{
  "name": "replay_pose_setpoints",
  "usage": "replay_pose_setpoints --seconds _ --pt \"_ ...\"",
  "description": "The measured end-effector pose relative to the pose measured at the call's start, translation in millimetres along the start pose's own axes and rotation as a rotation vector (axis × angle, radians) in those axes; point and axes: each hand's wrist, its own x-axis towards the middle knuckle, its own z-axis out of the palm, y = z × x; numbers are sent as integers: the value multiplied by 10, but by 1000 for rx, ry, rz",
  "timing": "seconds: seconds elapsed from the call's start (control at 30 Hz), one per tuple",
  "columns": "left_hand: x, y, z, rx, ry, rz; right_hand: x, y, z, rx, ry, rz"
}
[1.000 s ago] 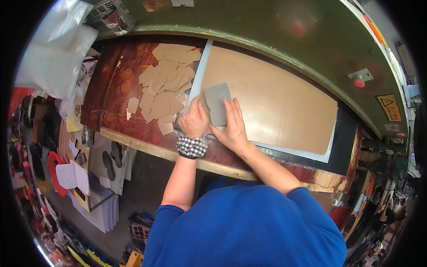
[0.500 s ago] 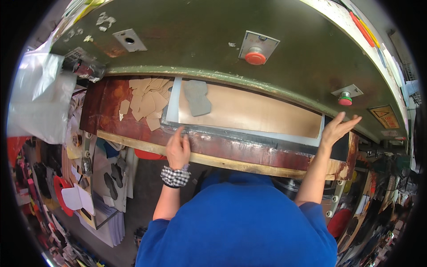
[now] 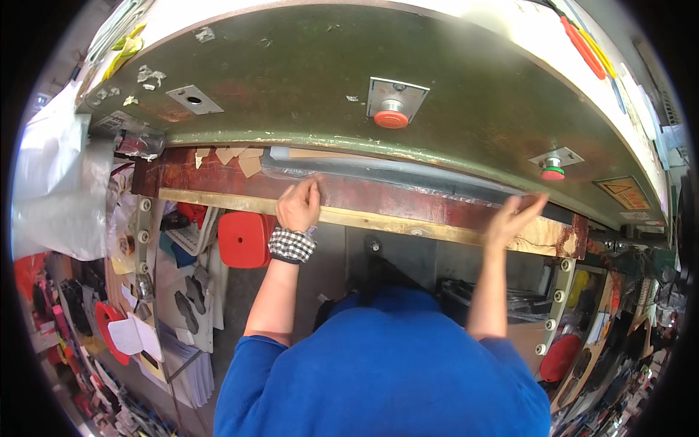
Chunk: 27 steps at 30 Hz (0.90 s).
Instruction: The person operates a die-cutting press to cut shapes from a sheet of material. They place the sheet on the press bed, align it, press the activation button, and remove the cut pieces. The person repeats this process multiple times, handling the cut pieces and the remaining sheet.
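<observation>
My left hand (image 3: pixel 297 207) has its fingers curled in at the front of a dark red machine bed (image 3: pixel 408 207), with a checked band round the wrist. Nothing shows in it. Farther right, my right hand (image 3: pixel 505 223) is a little blurred, its fingers apart and holding nothing, over the bed's pale wooden front strip (image 3: pixel 415 231). Along the bed lies a long dark board (image 3: pixel 437 188) with a clear film at its left end. Several tan cut pieces (image 3: pixel 250 164) peek out beside that end. The green machine panel (image 3: pixel 291 95) hides the rest of the bed.
The panel carries a red push button (image 3: pixel 391 118) and, to its right, a green-and-red button (image 3: pixel 553 172). A red stool (image 3: pixel 244 239) stands below the bed. Clear plastic sheeting (image 3: pixel 58 189) hangs at far left. Rollers (image 3: pixel 559 296) line the supports at both sides.
Less of the bed shows from under the panel; the grey piece and tan sheet are mostly covered. My left hand's fingers have curled in. My right hand has come left and down. The view has shifted.
</observation>
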Motion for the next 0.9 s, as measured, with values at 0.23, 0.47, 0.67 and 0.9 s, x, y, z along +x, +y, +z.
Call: replay_pose_setpoints --seconds 0.23,0.47,0.67,0.9 --pt "-161 -200 26 -39 -71 -76 -1038 306 -149 103 -557 23" --pt "-662 -134 -279 34 -54 -61 -1177 -228 -128 -7 -465 -64" --pt "-1176 -71 -679 11 -56 -30 -1609 -1294 1153 281 -779 -393" --pt "-1660 -80 -1006 22 -4 34 -2033 -1739 1062 697 -952 218"
